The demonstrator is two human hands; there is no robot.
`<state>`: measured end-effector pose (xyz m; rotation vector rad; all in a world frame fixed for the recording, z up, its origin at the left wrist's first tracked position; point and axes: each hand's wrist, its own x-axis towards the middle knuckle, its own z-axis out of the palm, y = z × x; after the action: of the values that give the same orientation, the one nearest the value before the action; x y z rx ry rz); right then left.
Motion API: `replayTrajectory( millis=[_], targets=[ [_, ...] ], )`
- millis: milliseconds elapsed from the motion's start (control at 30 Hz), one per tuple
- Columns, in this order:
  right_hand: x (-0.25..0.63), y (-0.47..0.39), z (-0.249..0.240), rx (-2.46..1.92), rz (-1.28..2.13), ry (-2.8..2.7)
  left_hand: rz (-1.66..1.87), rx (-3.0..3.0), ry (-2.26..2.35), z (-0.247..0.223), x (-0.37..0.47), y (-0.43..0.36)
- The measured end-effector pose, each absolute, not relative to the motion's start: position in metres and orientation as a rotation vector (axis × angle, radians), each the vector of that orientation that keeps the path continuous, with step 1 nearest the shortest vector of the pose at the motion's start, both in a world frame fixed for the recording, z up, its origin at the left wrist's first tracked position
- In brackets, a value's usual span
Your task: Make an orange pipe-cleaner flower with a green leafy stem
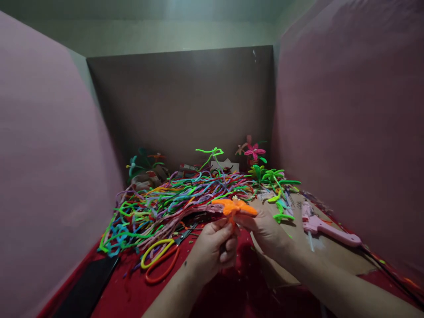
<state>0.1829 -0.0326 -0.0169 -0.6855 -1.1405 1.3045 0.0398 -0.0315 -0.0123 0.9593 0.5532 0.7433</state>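
An orange pipe-cleaner flower (234,206) with a pale centre is held up over the front of the work surface. My left hand (217,247) is closed on its lower part, thumb and fingers pinching below the petals. My right hand (265,232) grips the flower from the other side, close under the right petals; its fingertips are partly hidden. Just left of my left hand lie scissors (162,256) with one yellow and one red handle. Behind the flower spreads a large heap of coloured pipe cleaners (185,194).
A pink glue gun (331,229) rests on a cardboard sheet (334,260) at right, its cord running to the front. Green pipe-cleaner leaves (273,176) and a pink flower (255,151) stand behind. A black flat object (88,287) lies front left on the red cloth (119,282).
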Motion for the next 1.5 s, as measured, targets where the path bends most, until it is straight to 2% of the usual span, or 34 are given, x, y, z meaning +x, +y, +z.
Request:
replayTrajectory(
  millis=[200, 433, 833, 1067, 1333, 1500],
  targets=[
    [0.177, -0.028, -0.004, -0.695, 1.293, -1.173, 1.151, 1.553, 0.963, -0.022, 0.042, -0.034],
    [0.174, -0.03, -0.025, -0.73, 1.37, -1.08, 1.261, 1.998, 1.088, -0.04, 0.042, -0.024],
    [0.168, -0.039, -0.019, -0.969, 1.101, -1.247, 1.243, 1.511, 1.048, -0.042, 0.041, -0.019],
    [0.172, -0.029, -0.034, -1.072, 0.92, -1.413, 1.07, 1.072, 0.897, -0.034, 0.048, -0.02],
    [0.164, -0.026, -0.035, -0.81, 1.261, -1.016, 0.827, 0.766, 0.524, -0.031, 0.041, -0.024],
    [0.165, -0.028, -0.035, -0.744, 1.393, -0.987, 0.788, 0.727, 0.418, -0.036, 0.037, -0.022]
  ],
)
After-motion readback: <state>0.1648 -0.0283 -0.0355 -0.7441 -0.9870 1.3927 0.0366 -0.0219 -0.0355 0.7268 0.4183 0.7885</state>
